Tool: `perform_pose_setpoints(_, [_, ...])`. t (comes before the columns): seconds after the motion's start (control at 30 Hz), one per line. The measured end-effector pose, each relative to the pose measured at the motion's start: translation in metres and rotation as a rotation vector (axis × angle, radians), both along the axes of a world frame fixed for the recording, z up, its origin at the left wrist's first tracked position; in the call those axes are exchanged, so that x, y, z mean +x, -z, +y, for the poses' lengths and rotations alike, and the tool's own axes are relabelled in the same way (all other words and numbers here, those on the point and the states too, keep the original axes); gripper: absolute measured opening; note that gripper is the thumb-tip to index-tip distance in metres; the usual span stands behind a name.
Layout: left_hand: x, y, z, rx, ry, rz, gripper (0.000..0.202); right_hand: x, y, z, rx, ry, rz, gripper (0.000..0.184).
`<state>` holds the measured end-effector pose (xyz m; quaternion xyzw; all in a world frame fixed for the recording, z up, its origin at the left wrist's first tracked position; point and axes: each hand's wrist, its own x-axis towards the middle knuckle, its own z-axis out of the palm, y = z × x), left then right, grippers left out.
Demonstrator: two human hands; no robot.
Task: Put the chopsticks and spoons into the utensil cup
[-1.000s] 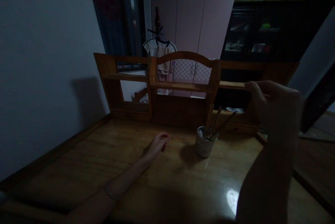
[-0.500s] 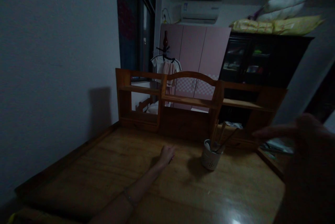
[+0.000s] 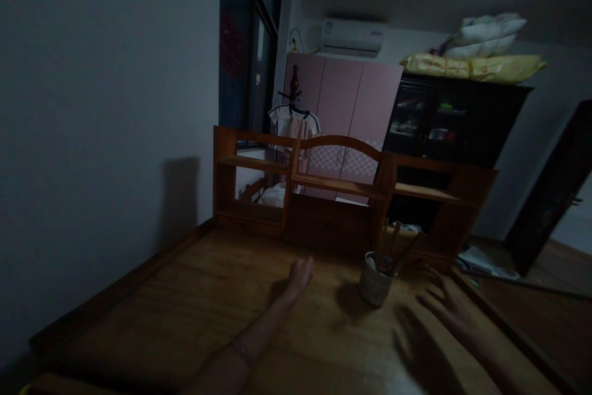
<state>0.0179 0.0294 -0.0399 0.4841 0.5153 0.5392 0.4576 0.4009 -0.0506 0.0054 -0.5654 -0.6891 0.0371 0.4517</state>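
Note:
My left hand [image 3: 301,274] rests closed on the wooden tabletop [image 3: 208,302], left of a light-coloured pot. Its fingers are curled, and what they hold, if anything, is hidden. The pot [image 3: 374,284] stands upright with a pattern of small marks or holes on its side. Several long thin sticks [image 3: 394,241] lean out of it; their kind is too dark to tell. To the right of the pot, my right hand [image 3: 446,302] hovers over the table with fingers spread, apart from the pot. A shadow falls on the tabletop below it.
A wooden shelf unit [image 3: 340,184] rises along the table's far edge. A pale wall [image 3: 115,136] borders the left side. Beyond stand a pink wardrobe [image 3: 335,93], a dark cabinet [image 3: 485,118] and a coat stand with clothes [image 3: 296,124]. Papers [image 3: 485,262] lie past the right edge.
My right hand has come down from close to the camera at the right to beside the pot, fingers spreading. My left hand stays closed in about the same place. The view has shifted slightly.

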Motion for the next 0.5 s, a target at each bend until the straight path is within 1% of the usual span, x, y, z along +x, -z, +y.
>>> perform_pose_setpoints(0.03, [0.0,0.0,0.0,0.009,0.006,-0.002,0.048,-0.005,0.013,0.003,-0.111,-0.079,0.066,0.073])
perform_pose_setpoints(0.07, [0.001,0.0,-0.001,0.02,0.016,-0.004,0.048,-0.013,0.023,0.005,-0.191,-0.132,0.122,0.079])
perform_pose_setpoints(0.13, [0.001,-0.001,-0.002,0.047,0.04,-0.014,0.046,-0.034,0.034,0.012,-0.282,-0.223,0.204,0.091])
perform_pose_setpoints(0.17, [0.001,-0.003,-0.004,0.064,0.054,-0.02,0.045,-0.046,0.036,0.016,-0.312,-0.259,0.246,0.092])
perform_pose_setpoints(0.27, [0.001,-0.01,-0.01,0.099,0.09,-0.037,0.038,-0.076,0.035,0.03,-0.385,-0.368,0.33,0.085])
perform_pose_setpoints(0.37, [0.001,-0.018,-0.018,0.1,0.105,-0.041,0.037,-0.096,0.029,0.04,-0.4,-0.357,0.379,0.079])
perform_pose_setpoints(0.43, [0.003,-0.022,-0.02,0.115,0.121,-0.085,0.044,-0.105,0.023,0.041,-0.388,-0.366,0.405,0.078])
perform_pose_setpoints(0.5, [0.006,-0.025,-0.018,0.154,0.161,-0.19,0.058,-0.117,0.016,0.04,-0.389,-0.427,0.427,0.079])
